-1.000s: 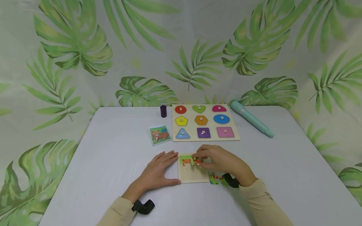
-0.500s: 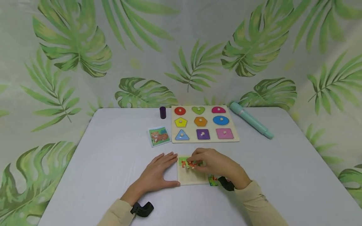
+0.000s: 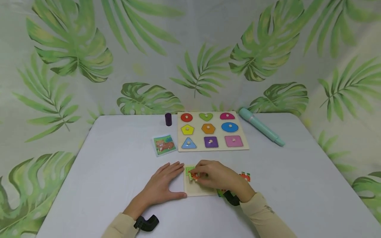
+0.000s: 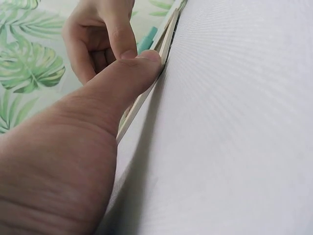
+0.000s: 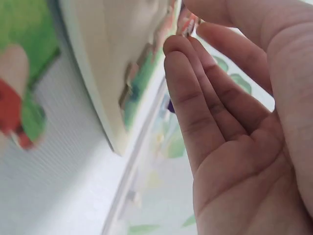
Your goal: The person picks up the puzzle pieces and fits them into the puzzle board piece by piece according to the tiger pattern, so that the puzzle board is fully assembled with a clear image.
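My right hand (image 3: 218, 177) pinches a small jigsaw piece (image 3: 194, 176) with orange and green print over the pale wooden puzzle tray (image 3: 198, 191). In the right wrist view, part of the pinched piece (image 5: 187, 22) shows at the thumb and fingertip. Green printed pieces (image 5: 139, 73) lie along the tray's far edge there; the right hand partly hides them in the head view. My left hand (image 3: 163, 185) rests on the table with fingers spread, its fingertips and thumb at the tray's left side. The left wrist view shows that thumb (image 4: 142, 63) against the wooden edge.
Loose jigsaw pieces (image 3: 245, 177) lie right of the tray, partly under my right forearm. Behind are a shape board (image 3: 212, 132) with knobbed pieces, a bear picture card (image 3: 164, 145), a dark purple cylinder (image 3: 168, 119) and a mint-green pen-shaped object (image 3: 262, 127).
My right hand has moved left and slightly nearer over the tray, carrying the jigsaw piece. More of the loose pieces at the right is uncovered. The left hand keeps its place at the tray.
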A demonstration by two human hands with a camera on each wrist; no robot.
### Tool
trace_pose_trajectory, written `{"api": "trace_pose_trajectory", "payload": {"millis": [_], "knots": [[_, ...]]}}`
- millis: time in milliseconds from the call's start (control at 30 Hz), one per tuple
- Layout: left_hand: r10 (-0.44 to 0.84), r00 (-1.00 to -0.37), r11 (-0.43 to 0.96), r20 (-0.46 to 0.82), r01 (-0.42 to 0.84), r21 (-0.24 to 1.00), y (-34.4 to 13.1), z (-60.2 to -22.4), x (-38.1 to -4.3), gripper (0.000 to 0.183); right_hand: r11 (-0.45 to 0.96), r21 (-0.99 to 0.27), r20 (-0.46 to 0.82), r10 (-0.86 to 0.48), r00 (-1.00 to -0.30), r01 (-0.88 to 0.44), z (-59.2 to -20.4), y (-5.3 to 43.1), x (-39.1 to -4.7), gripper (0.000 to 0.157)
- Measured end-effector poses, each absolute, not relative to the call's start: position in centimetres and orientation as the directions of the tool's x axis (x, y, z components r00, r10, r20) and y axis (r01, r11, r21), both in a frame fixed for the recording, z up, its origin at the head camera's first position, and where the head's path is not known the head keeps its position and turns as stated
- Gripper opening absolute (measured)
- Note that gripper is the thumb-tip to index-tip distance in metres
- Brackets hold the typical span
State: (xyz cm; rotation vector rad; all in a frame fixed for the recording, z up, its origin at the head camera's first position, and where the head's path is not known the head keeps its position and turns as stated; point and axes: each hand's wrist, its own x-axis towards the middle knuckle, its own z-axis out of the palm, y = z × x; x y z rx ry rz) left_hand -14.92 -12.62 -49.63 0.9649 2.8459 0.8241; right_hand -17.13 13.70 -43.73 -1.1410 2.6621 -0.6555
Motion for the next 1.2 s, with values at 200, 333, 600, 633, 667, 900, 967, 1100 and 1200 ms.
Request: {"api": "trace_pose_trajectory", "payload": {"millis": [200,333,600,633,667,900,967,1100,1200], "knots": [[0.573,-0.809,0.666,0.129,0.551,0.503,-12.6,-49.5,-15.0,0.096,0.620,-0.469,0.020,-0.704,-0.710,-0.629,-44.4,13.3,-17.1,0.032],[0.571,-0.811,0.668,0.123,0.547,0.505,-12.4,-49.5,-15.0,0.096,0.623,-0.444,0.021,-0.711,-0.703,-0.644,-44.7,13.2,-17.0,0.034],[0.572,-0.812,0.667,0.114,0.542,0.512,-12.5,-49.3,-15.0,0.096,0.604,-0.413,0.046,-0.734,-0.678,-0.682,-45.0,13.1,-16.9,0.028],[0.572,-0.812,0.666,0.116,0.543,0.512,-12.5,-49.3,-15.0,0.096,0.599,-0.413,0.050,-0.737,-0.674,-0.686,-45.0,13.1,-16.9,0.026],[0.572,-0.812,0.666,0.118,0.544,0.511,-12.6,-49.3,-15.0,0.096,0.596,-0.412,0.054,-0.739,-0.671,-0.689,-45.0,13.0,-16.8,0.025],[0.575,-0.810,0.669,0.115,0.546,0.503,-12.6,-49.3,-14.9,0.096,0.592,-0.359,0.064,-0.756,-0.652,-0.721,-45.0,12.8,-16.6,0.027],[0.575,-0.810,0.668,0.114,0.546,0.506,-12.6,-49.3,-14.9,0.096,0.589,-0.335,0.072,-0.762,-0.643,-0.735,-45.0,12.7,-16.5,0.025],[0.576,-0.808,0.666,0.124,0.551,0.502,-12.6,-49.3,-14.9,0.095,0.601,-0.288,0.077,-0.762,-0.643,-0.746,-44.9,12.5,-16.2,0.024],[0.574,-0.808,0.665,0.130,0.553,0.502,-12.6,-49.3,-14.9,0.095,0.610,-0.267,0.071,-0.759,-0.647,-0.746,-44.7,12.4,-16.1,0.024]]}}
